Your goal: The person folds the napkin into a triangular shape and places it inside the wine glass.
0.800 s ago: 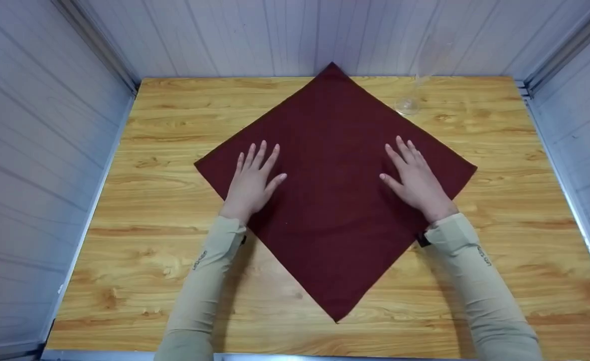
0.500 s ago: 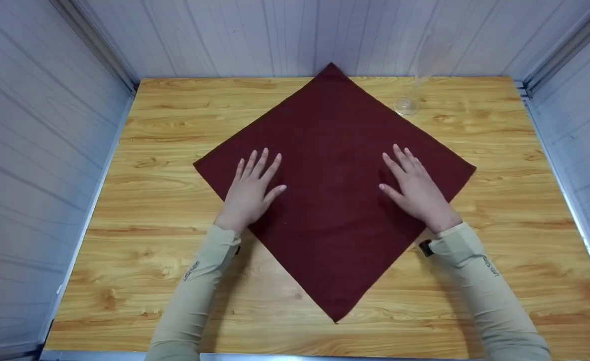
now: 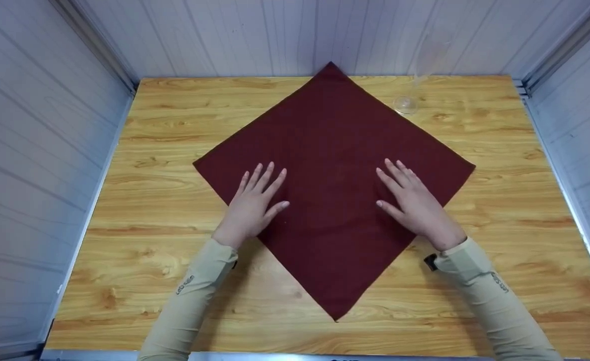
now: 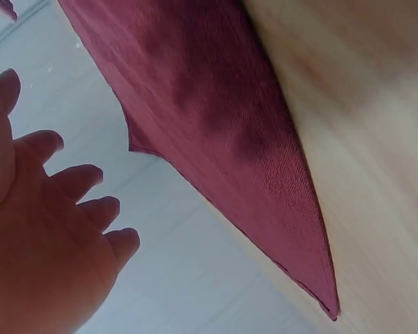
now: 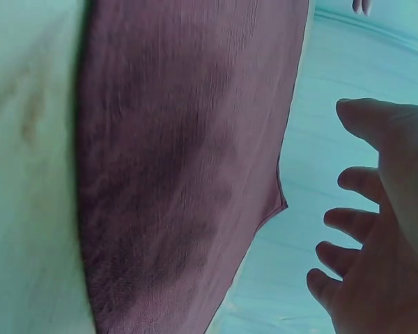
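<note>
A dark red square cloth (image 3: 332,130) lies spread flat as a diamond, its far corner raised against the back wall. Over its left part is my left hand (image 3: 252,203), fingers spread and palm down. My right hand (image 3: 415,205) mirrors it over the right part. Both wrist views show a gap between palm and cloth: the left hand (image 4: 49,216) and the right hand (image 5: 383,223) hover above the cloth, holding nothing. A clear stemmed glass (image 3: 406,105) stands upright by the cloth's upper right edge, its bowl faint against the wall.
The wooden table (image 3: 139,240) carries the cloth and the glass. Pale panelled walls enclose it at the back (image 3: 235,40), the left (image 3: 34,165) and the right. A metal edge strip (image 3: 275,356) runs along the table's front.
Both hands have drawn back toward the near edge, over the cloth, with fingers still spread. The cloth and the glass stay in place.
</note>
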Motion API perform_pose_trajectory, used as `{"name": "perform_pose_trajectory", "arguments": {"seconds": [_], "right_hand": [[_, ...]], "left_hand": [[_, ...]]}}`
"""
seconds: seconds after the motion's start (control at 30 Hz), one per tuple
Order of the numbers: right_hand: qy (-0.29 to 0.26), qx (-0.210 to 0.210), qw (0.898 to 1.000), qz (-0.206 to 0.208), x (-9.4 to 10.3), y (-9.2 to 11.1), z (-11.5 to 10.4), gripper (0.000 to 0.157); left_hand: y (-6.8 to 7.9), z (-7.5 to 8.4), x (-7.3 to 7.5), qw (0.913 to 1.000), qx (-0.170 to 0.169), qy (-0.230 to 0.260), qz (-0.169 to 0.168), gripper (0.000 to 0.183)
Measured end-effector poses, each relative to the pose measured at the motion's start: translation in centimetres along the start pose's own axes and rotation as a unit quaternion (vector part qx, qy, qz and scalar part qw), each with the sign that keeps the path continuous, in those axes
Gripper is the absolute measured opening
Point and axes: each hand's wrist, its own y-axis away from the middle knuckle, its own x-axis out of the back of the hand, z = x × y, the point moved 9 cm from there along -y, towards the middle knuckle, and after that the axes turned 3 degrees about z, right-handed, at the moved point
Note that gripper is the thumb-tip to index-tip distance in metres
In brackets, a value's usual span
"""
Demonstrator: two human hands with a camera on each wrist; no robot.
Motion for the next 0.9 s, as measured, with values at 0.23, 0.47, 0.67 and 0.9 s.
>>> {"name": "perform_pose_trajectory", "arguments": {"seconds": [0.23,0.47,0.67,0.9], "right_hand": [[-0.007,0.034,0.999,-0.002,-0.7,1.4,-1.9,0.064],[-0.007,0.065,0.998,-0.022,-2.6,3.0,-3.9,0.065],[-0.013,0.084,0.995,-0.044,-4.0,4.4,-5.7,0.065],[-0.010,0.092,0.993,-0.070,-4.7,5.7,-7.0,0.066]], "left_hand": [[1.3,1.1,-1.4,0.9995,-0.022,-0.002,-0.022,0.064],[2.8,3.0,-3.1,0.9980,-0.048,0.013,-0.041,0.063],[4.2,4.6,-4.2,0.9956,-0.070,0.033,-0.053,0.062],[5.1,5.9,-5.1,0.9931,-0.084,0.035,-0.073,0.063]]}}
